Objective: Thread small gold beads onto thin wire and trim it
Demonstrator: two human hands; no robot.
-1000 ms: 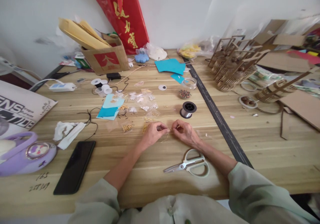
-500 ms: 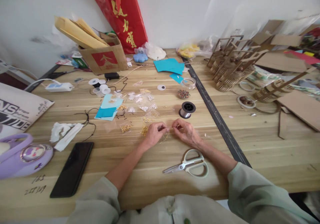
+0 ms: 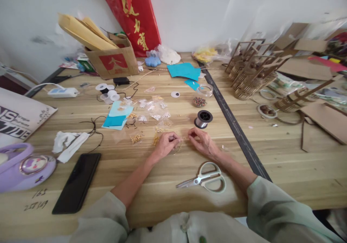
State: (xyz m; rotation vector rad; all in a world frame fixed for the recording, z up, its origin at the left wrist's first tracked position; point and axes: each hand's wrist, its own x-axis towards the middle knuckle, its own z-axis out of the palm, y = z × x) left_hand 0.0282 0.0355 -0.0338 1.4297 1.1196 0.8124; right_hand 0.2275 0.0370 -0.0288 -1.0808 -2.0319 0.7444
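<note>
Over the middle of the table my left hand (image 3: pixel 166 144) is closed in a pinch on a thin gold beaded strand (image 3: pixel 178 149), which hangs in a small curve below the fingertips. Facing it across a narrow gap, my right hand (image 3: pixel 201 142) is pinched too, at the strand's other side; what lies between its fingertips is too fine to make out. Small gold beads (image 3: pixel 155 140) lie beside my left hand. Behind my right hand stands a spool of clear thread or wire (image 3: pixel 203 119). Scissors with pale handles (image 3: pixel 202 178) rest on the table between my forearms.
Small bags of beads (image 3: pixel 157 115), a dish of mixed beads (image 3: pixel 199 102) and blue sheets (image 3: pixel 115 120) lie farther back. A black phone (image 3: pixel 77 183) is at the left. Woven bamboo baskets (image 3: pixel 252 73) stand at the right, beyond a dark strip (image 3: pixel 230 116).
The gap between my two hands has widened slightly, my left hand shifting a little to the left. Both stay pinched. The view has moved slightly.
</note>
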